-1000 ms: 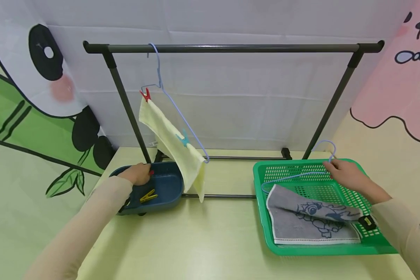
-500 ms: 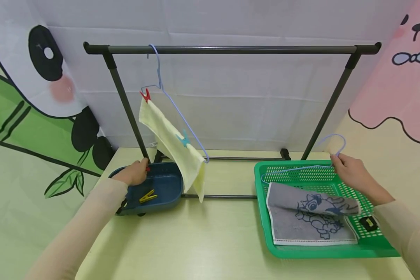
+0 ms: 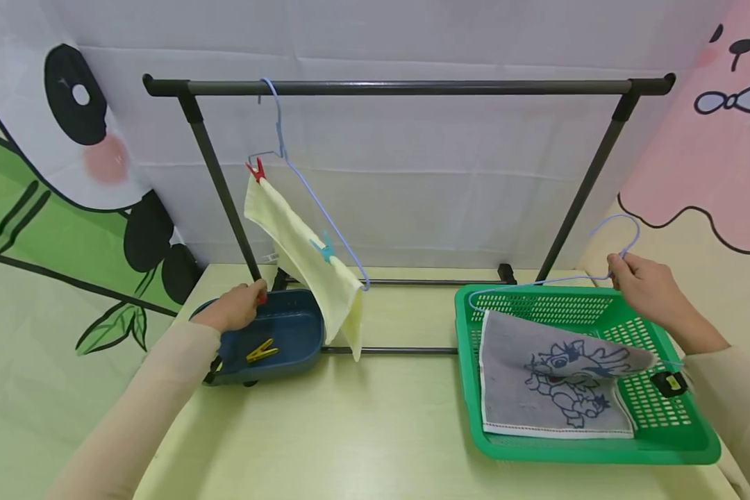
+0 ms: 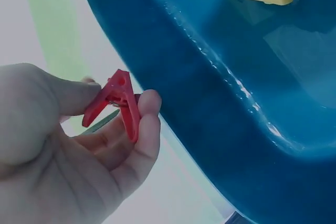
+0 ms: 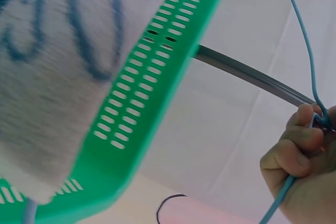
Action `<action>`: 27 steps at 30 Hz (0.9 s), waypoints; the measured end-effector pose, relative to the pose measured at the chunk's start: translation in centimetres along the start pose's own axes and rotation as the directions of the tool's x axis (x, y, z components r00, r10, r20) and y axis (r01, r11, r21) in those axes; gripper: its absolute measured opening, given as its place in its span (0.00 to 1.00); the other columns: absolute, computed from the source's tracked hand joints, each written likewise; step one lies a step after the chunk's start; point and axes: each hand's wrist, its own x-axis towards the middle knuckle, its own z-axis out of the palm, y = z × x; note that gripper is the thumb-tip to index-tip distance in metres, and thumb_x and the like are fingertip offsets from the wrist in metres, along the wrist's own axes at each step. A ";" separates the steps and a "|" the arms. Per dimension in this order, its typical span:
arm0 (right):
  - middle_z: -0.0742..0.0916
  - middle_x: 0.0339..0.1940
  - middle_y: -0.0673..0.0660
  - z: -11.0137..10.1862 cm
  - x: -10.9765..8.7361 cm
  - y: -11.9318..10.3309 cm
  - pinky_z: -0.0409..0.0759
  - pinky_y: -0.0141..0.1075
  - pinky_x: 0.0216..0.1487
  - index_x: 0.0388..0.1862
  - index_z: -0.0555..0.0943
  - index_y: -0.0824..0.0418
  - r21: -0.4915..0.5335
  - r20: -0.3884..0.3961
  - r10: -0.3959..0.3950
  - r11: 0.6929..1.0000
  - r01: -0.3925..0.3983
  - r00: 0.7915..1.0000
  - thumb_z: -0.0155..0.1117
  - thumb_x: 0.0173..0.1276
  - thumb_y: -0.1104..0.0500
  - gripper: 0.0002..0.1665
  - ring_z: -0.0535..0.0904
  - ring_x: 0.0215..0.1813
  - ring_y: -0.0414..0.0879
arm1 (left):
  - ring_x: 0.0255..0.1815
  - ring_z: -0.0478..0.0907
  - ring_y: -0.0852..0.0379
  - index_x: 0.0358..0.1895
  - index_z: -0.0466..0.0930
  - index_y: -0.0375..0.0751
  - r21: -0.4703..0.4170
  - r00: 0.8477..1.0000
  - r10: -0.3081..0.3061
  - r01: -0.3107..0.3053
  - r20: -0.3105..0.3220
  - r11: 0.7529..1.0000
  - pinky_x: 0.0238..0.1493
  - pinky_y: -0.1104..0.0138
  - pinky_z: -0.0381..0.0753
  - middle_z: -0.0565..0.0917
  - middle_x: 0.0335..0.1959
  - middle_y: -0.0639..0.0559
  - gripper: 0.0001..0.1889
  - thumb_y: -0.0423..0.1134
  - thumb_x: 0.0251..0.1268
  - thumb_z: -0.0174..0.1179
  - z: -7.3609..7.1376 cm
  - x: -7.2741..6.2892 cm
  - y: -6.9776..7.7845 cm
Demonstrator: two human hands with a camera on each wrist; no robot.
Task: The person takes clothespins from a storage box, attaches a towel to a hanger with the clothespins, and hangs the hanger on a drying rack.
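Observation:
My left hand (image 3: 234,307) pinches a red clothespin (image 4: 122,98) between thumb and fingers, at the left rim of a dark blue basin (image 3: 300,361). Inside the basin lies a yellow clothespin (image 3: 262,351). My right hand (image 3: 653,292) grips a blue wire hanger (image 3: 540,281) near the base of its hook, above a green basket (image 3: 525,455). A grey towel (image 3: 519,375) with a blue cartoon drawing hangs over the hanger's lower part, its front still spread across the basket. In the right wrist view, fingers curl round the wire (image 5: 310,51).
A black rack (image 3: 412,88) spans the table (image 3: 381,417). From its bar hangs another blue hanger (image 3: 279,125) with a pale yellow cloth (image 3: 306,271), held by a red clothespin (image 3: 257,171) and a blue clothespin (image 3: 326,248). A small black object (image 3: 669,383) is at the basket's right.
My right hand has risen and moved right, lifting the hanger with the towel's upper part. My left hand has shifted slightly left and up, still pinching the red clothespin.

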 end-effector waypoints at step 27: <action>0.76 0.23 0.58 -4.0 1.7 -2.1 0.61 0.40 0.24 0.27 0.73 0.64 -0.039 -0.043 -0.015 0.999 0.013 0.999 0.34 0.78 0.45 0.30 0.65 0.24 0.50 | 0.38 0.73 0.46 0.53 0.71 0.30 -0.031 0.993 0.012 -0.009 0.119 0.999 0.41 0.53 0.75 0.77 0.44 0.37 0.17 0.24 0.60 0.49 -0.1 -0.2 0.9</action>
